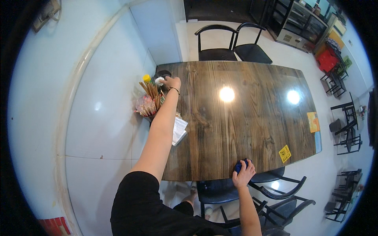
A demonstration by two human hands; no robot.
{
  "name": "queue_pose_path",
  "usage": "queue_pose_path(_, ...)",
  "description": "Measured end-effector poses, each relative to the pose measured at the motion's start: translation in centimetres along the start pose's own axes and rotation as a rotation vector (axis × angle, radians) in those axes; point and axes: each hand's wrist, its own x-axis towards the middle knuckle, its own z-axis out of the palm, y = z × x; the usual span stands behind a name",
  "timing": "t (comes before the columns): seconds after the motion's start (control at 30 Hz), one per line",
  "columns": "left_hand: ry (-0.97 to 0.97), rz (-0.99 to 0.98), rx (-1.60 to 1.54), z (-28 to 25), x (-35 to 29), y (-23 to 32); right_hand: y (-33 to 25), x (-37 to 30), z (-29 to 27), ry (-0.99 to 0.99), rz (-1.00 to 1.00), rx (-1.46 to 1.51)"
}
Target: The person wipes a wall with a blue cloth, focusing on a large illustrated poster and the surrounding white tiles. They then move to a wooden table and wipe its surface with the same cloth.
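My left arm reaches across to the far left corner of a wood-grain table. There my left hand has its fingers closed at a small white object, whose kind I cannot make out. Just behind it is a black round container, and a yellow-capped bottle stands to the left. My right hand is curled over a dark blue cloth at the near edge of the table. The cloth is bunched under the fingers and mostly hidden.
Along the wall stand a bundle of chopsticks and a holder with pink-wrapped sticks. White paper napkins lie beside my left forearm. Black chairs crowd the near side; others stand at the far end. A yellow sticker is on the tabletop.
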Motion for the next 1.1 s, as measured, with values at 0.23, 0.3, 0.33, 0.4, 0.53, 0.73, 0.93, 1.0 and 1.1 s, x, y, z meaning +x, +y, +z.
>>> queue_pose_path(0.23, -0.128, 0.411, 0.059, 1.3, -10.0, -2.4, 0.2, -0.4, 0.3, -0.009, -0.002, -0.004)
queue_pose_path(0.3, -0.147, 0.397, 0.012, 0.2, -12.5, -2.9, 0.0, -0.4, -0.2, -0.002, -0.013, 0.01)
queue_pose_path(0.33, -0.142, 0.415, 0.016, -0.4, -13.4, -3.3, 0.1, -0.5, 0.0, 0.009, -0.022, 0.013)
queue_pose_path(0.4, -0.123, 0.451, 0.019, -1.8, -14.8, -4.2, 0.1, -0.5, -0.2, 0.02, -0.041, 0.022)
queue_pose_path(0.53, -0.232, 0.574, -0.219, -3.9, -23.7, -7.9, 0.0, -0.4, -0.1, 0.029, 0.037, 0.013)
queue_pose_path(0.73, -0.287, 0.409, -0.133, -12.8, -39.6, -19.1, -5.6, -1.1, 1.7, 0.048, -0.028, 0.052)
queue_pose_path(0.93, -0.14, 0.254, -0.141, -24.7, -50.0, -22.6, -18.9, -8.0, 5.7, -0.6, -0.581, 0.385)
queue_pose_path(1.0, -0.062, 0.256, -0.191, -27.8, -51.8, -22.8, -22.8, -8.7, 5.3, -0.644, -0.415, 0.775)
queue_pose_path(1.1, 0.037, 0.205, -0.273, -32.5, -54.3, -21.5, -29.3, -7.5, -0.8, -0.328, -0.321, 1.134)
